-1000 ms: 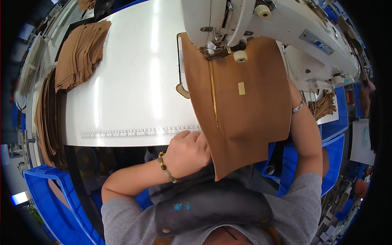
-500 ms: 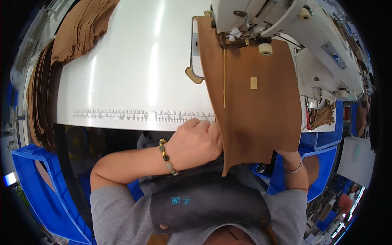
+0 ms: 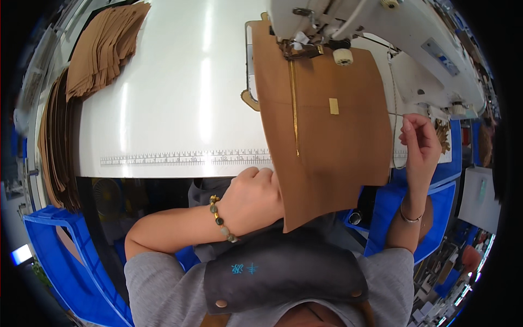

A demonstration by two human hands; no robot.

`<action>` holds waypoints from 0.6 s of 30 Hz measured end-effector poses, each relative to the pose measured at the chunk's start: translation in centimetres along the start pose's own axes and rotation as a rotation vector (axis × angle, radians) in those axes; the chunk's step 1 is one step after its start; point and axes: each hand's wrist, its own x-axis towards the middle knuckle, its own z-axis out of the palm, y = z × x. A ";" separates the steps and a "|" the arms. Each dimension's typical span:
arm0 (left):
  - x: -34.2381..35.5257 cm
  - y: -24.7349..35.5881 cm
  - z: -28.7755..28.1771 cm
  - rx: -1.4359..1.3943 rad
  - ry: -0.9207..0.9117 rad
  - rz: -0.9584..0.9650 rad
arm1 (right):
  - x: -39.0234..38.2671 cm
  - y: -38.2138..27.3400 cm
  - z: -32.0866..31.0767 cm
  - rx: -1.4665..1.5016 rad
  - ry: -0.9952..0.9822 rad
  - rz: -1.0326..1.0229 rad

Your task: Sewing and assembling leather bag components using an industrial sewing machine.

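Observation:
A brown leather panel [image 3: 332, 141] with a gold zipper [image 3: 295, 109] and a small tan patch [image 3: 334, 106] lies under the needle area of a white sewing machine [image 3: 419, 43]. My left hand [image 3: 252, 199] is closed on the panel's lower left edge, its fingertips partly hidden behind it. My right hand [image 3: 419, 139] is raised just right of the panel, beside a hanging chain [image 3: 396, 139]; thumb and forefinger pinch something thin, too small to make out clearly.
The white table [image 3: 163, 109] has a printed ruler along its front edge. Fanned brown pieces [image 3: 106, 46] and darker stacked pieces [image 3: 57, 136] lie at the left. Blue bins stand at lower left [image 3: 68, 256] and right [image 3: 438, 218]. More small pieces [image 3: 442, 136] lie behind my right hand.
My right hand has come out from under and behind the panel's right side and risen to a pinch beside it. My left hand still grips the panel's edge.

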 end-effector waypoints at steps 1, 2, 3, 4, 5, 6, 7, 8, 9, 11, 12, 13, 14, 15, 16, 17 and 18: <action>-0.2 0.0 0.0 0.009 0.003 0.020 | -0.5 -0.6 0.5 -0.077 -0.024 -0.170; -0.5 -0.1 -0.1 -0.003 -0.004 0.013 | -1.2 -1.1 1.4 -0.157 -0.044 -0.328; -0.6 -0.1 -0.1 -0.022 -0.021 0.008 | -1.9 -1.3 2.7 -0.257 -0.149 -0.483; -0.8 -0.1 -0.1 -0.006 -0.024 0.027 | -2.7 -1.4 4.2 -0.357 -0.254 -0.639; -0.9 -0.1 -0.1 -0.012 -0.019 0.008 | -3.5 -1.4 5.7 -0.347 -0.306 -0.681; -1.1 -0.1 -0.1 -0.024 -0.025 -0.012 | -4.1 -1.3 7.0 -0.378 -0.398 -0.703; -1.2 0.0 -0.1 -0.014 -0.030 0.008 | -4.4 -1.1 7.9 -0.328 -0.341 -0.710; -1.3 0.0 -0.1 -0.005 -0.006 -0.006 | -4.6 -1.0 8.7 -0.396 -0.346 -0.775; -1.3 0.0 -0.1 0.000 -0.004 -0.025 | -4.9 -0.9 9.2 -0.475 -0.378 -0.810; -1.5 -0.5 -0.5 0.036 -0.029 0.010 | -5.3 -0.9 9.6 -0.469 -0.330 -0.839; -1.6 -0.9 -0.8 0.057 -0.073 0.025 | -5.5 -0.9 9.6 -0.471 -0.311 -0.861; -1.6 -1.5 -1.2 0.069 -0.066 0.027 | -5.5 -1.0 9.6 -0.474 -0.318 -0.849; -1.5 -2.3 -1.7 -0.044 -0.057 0.030 | -5.6 -0.9 9.5 -0.467 -0.337 -0.856; -1.3 -3.1 -2.3 -0.148 -0.065 0.032 | -5.6 -0.9 9.5 -0.463 -0.355 -0.866; -1.1 -3.8 -2.9 -0.151 -0.047 0.038 | -5.5 -0.8 9.5 -0.459 -0.348 -0.867; -0.8 -4.3 -3.5 -0.091 0.004 -0.089 | -5.4 -0.6 9.5 -0.444 -0.368 -0.885; -0.4 -4.6 -4.0 -0.074 0.084 -0.192 | -5.4 -0.5 9.5 -0.425 -0.394 -0.895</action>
